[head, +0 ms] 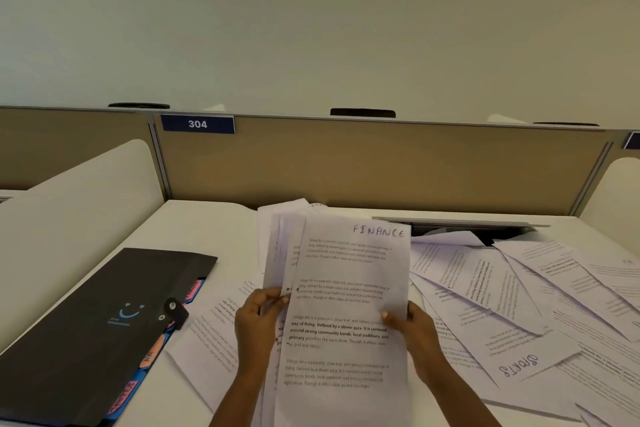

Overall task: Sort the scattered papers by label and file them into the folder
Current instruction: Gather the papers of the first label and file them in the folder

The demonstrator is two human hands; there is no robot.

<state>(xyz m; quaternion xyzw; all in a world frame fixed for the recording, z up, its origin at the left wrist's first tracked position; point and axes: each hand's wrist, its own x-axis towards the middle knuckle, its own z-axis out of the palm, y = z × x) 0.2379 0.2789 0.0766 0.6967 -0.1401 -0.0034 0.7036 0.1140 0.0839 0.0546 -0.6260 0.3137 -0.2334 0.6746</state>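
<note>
Above the desk I hold up a fanned stack of printed papers. The front sheet is hand-labelled FINANCE at its top right. My left hand grips the sheets behind it at their left edge. My right hand pinches the front sheet's right edge, thumb on its face. A black folder lies shut on the left of the desk, with pink, orange and blue tabs sticking out along its right side. Many loose papers lie scattered on the right, one labelled SPORTS.
A tan partition with a blue 304 plate closes the back of the white desk. White side dividers stand at left and right. A cable slot opens at the back right, partly covered by paper.
</note>
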